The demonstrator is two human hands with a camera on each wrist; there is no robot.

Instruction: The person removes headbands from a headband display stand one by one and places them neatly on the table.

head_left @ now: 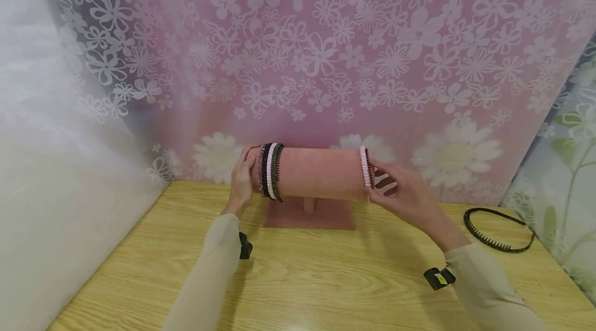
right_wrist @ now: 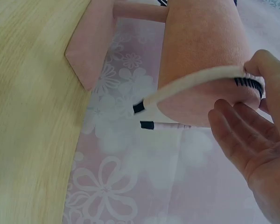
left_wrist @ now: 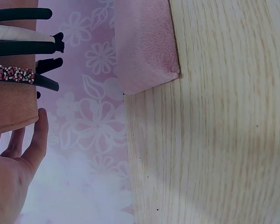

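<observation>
A pink plush headband stand [head_left: 321, 173], a horizontal roll on a short post and flat base, stands on the table. My left hand [head_left: 241, 178] holds the roll's left end, its fingers reaching around the rim [left_wrist: 30, 144]. Close beside it, several headbands circle the roll: a beaded one [left_wrist: 11, 73], a black one [head_left: 265, 170], a pale one [head_left: 271, 170] and a dark toothed one [head_left: 279, 170]. At the opposite end my right hand [head_left: 405, 189] pinches a pale pink headband [head_left: 364, 168] with dark inner teeth. Its black-tipped ends [right_wrist: 138, 108] hang apart beside the roll's end.
A black toothed headband [head_left: 495, 245] lies on the wooden table [head_left: 298, 279] at the right. Flower-patterned pink sheeting [head_left: 321, 51] hangs behind the stand, with white sheeting [head_left: 70, 139] along the left side. Each wrist wears a small black camera.
</observation>
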